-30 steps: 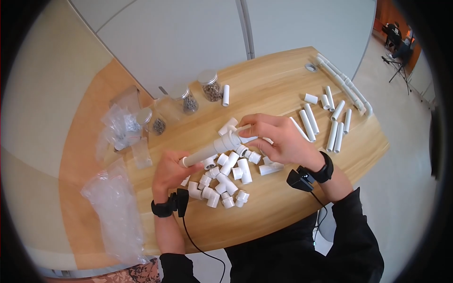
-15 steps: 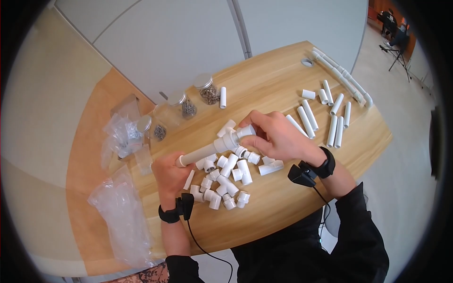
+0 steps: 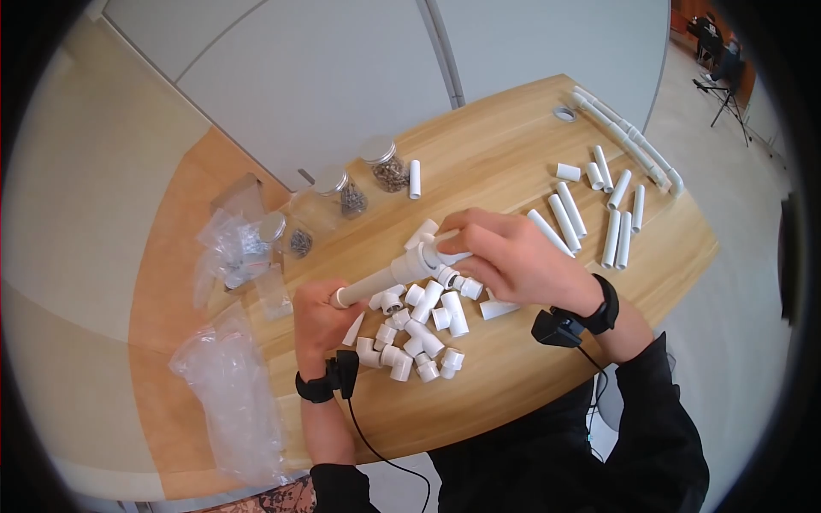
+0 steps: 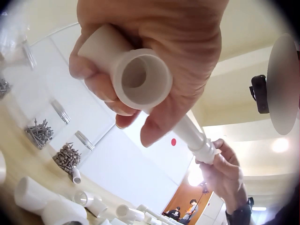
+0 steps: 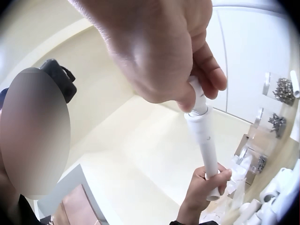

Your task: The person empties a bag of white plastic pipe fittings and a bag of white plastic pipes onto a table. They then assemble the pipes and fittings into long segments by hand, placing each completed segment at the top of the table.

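My left hand grips one end of a white plastic pipe. In the left wrist view its fingers curl round a white pipe fitting with an open socket facing the camera. At the pipe's other end sits a wider white adapter. There my right hand pinches a white threaded fitting between thumb and fingers, with a few threads showing where it meets the adapter. The pipe is held aloft, slanting over a pile of white fittings on the table.
Cut white pipes lie at the right, with long joined pipes along the far right edge. Lidded jars of screws stand at the back. Clear plastic bags cover the table's left side.
My right hand's fingers have shifted round the fitting at the pipe's far end, baring threads there. The left hand keeps its grip; the head view has swung slightly.
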`<state>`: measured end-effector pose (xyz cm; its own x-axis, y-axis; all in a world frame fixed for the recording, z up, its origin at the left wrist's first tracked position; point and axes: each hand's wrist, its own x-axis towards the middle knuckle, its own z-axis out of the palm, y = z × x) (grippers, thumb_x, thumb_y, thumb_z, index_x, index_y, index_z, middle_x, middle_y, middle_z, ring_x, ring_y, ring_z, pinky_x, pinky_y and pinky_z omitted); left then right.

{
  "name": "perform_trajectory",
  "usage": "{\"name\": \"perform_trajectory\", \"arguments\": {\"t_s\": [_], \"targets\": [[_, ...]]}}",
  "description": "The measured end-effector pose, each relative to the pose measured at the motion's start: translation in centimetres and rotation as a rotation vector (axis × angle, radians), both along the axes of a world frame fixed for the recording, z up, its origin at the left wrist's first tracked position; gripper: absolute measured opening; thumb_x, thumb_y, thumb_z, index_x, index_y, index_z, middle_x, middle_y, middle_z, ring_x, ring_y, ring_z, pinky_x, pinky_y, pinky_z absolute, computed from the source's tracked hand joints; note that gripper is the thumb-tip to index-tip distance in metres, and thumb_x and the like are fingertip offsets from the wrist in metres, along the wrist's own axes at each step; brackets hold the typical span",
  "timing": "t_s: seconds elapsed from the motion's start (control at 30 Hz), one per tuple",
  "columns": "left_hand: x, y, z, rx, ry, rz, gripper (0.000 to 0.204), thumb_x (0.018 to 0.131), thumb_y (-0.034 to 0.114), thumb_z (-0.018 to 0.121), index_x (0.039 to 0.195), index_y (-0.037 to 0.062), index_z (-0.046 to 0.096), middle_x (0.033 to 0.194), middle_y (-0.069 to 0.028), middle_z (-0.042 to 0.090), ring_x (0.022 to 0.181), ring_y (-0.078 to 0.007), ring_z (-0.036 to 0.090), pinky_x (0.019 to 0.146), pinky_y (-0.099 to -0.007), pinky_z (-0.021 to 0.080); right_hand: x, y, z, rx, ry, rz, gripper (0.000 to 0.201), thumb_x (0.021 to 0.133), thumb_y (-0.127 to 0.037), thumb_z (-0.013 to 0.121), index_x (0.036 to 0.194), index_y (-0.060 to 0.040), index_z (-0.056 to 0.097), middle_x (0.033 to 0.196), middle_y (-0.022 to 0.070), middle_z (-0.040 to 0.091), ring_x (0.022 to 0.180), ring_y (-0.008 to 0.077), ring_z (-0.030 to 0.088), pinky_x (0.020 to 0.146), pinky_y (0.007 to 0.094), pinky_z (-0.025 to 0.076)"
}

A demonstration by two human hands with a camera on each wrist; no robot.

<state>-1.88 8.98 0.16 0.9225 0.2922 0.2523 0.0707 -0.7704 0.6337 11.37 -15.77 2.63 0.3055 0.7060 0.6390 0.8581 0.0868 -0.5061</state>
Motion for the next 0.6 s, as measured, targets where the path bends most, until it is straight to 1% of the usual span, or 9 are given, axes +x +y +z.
{"name": "perform_trajectory", "arguments": {"t_s": [0.07, 0.2, 0.27, 0.43, 0.5, 0.53, 0.6], "targets": [[-0.1, 0.2, 0.1, -0.011, 0.020, -0.020, 0.016, 0.068, 0.009, 0.072, 0.064, -0.0004, 0.059, 0.051, 0.0006, 0.047, 0.050, -0.0055, 0.040, 0.045, -0.0245, 0.033, 0.4, -0.4, 0.6, 0.120, -0.102, -0.071, 0.021, 0.073, 0.001, 0.062, 0.093, -0.0030, 0.056, 0.101, 0.0146, 0.058, 0.075, 0.0287, 0.059, 0.061, 0.0334, 0.048], [0.0, 0.6, -0.2, -0.046, 0.056, 0.012, 0.017, 0.067, 0.010, 0.072, 0.064, -0.0002, 0.059, 0.051, 0.0009, 0.047, 0.050, -0.0054, 0.040, 0.045, -0.0244, 0.033, 0.4, -0.9, 1.1, 0.124, -0.038, -0.049, 0.021, 0.072, 0.001, 0.062, 0.092, -0.0041, 0.057, 0.101, 0.0140, 0.058, 0.076, 0.0297, 0.059, 0.062, 0.0337, 0.049], [0.2, 0.6, -0.5, -0.022, 0.068, 0.002, 0.017, 0.068, 0.010, 0.073, 0.064, -0.0002, 0.060, 0.052, 0.0012, 0.048, 0.049, -0.0053, 0.040, 0.045, -0.0243, 0.033, 0.0, -0.3, 0.4, 0.097, -0.067, -0.011, 0.021, 0.073, 0.001, 0.062, 0.093, -0.0045, 0.057, 0.101, 0.0136, 0.058, 0.077, 0.0302, 0.059, 0.063, 0.0341, 0.049], [0.2, 0.4, -0.6, -0.001, 0.032, -0.024, 0.017, 0.068, 0.010, 0.073, 0.064, -0.0002, 0.060, 0.051, 0.0012, 0.047, 0.049, -0.0053, 0.040, 0.044, -0.0241, 0.033, 0.0, 0.2, -0.2, 0.051, -0.006, 0.007, 0.021, 0.074, -0.002, 0.062, 0.095, -0.0032, 0.056, 0.099, 0.0134, 0.058, 0.076, 0.0299, 0.059, 0.063, 0.0343, 0.049], [0.2, 0.3, -0.6, 0.007, 0.034, -0.022, 0.017, 0.068, 0.010, 0.073, 0.064, -0.0002, 0.059, 0.051, 0.0011, 0.046, 0.049, -0.0054, 0.040, 0.044, -0.0241, 0.033, -0.2, 0.3, -0.2, 0.032, 0.062, 0.020, 0.023, 0.076, -0.004, 0.062, 0.098, -0.0024, 0.056, 0.093, 0.0135, 0.059, 0.073, 0.0277, 0.060, 0.061, 0.0326, 0.049], [0.2, 0.2, -0.6, 0.004, 0.025, -0.020, 0.017, 0.067, 0.010, 0.073, 0.064, -0.0003, 0.059, 0.051, 0.0009, 0.046, 0.049, -0.0056, 0.039, 0.044, -0.0242, 0.032, -0.2, 0.2, 0.0, 0.031, 0.062, 0.021, 0.023, 0.076, -0.004, 0.062, 0.098, -0.0024, 0.056, 0.093, 0.0135, 0.059, 0.073, 0.0277, 0.060, 0.061, 0.0326, 0.049], [0.2, 0.2, -0.5, 0.000, 0.017, -0.016, 0.017, 0.067, 0.009, 0.073, 0.064, -0.0003, 0.059, 0.051, 0.0008, 0.045, 0.049, -0.0057, 0.039, 0.044, -0.0242, 0.032, -0.4, 0.0, 0.4, -0.041, 0.160, -0.003, 0.026, 0.077, -0.007, 0.063, 0.102, -0.0012, 0.055, 0.084, 0.0133, 0.060, 0.068, 0.0248, 0.061, 0.058, 0.0301, 0.048]]}}
